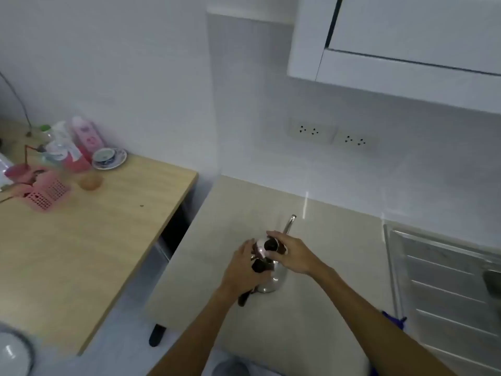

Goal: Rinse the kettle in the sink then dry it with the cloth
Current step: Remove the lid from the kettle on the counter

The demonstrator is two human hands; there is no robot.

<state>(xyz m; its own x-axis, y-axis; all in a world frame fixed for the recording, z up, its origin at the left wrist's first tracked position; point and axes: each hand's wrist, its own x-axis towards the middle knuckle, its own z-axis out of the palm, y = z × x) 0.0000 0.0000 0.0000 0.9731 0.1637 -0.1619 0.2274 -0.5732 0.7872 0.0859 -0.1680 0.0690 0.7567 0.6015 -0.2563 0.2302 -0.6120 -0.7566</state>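
Your left hand (244, 270) grips the steel kettle (272, 278) by its dark handle on the beige counter (217, 240); your right hand (292, 253) closes over its lid (267, 246). The sink drainboard (444, 289) lies to the right.

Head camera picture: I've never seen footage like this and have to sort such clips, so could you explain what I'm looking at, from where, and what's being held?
There is no machine here, just a person's two bare hands. The single picture comes from a wide-angle camera worn on the head, looking forward and down, which is why the walls bend. A steel kettle stands on a pale counter. The left hand grips its dark handle; the right hand rests on its lid. At far right is the ribbed draining board of the sink. To the left, a wooden table holds a pink basket, bottles, and a cup on a saucer.
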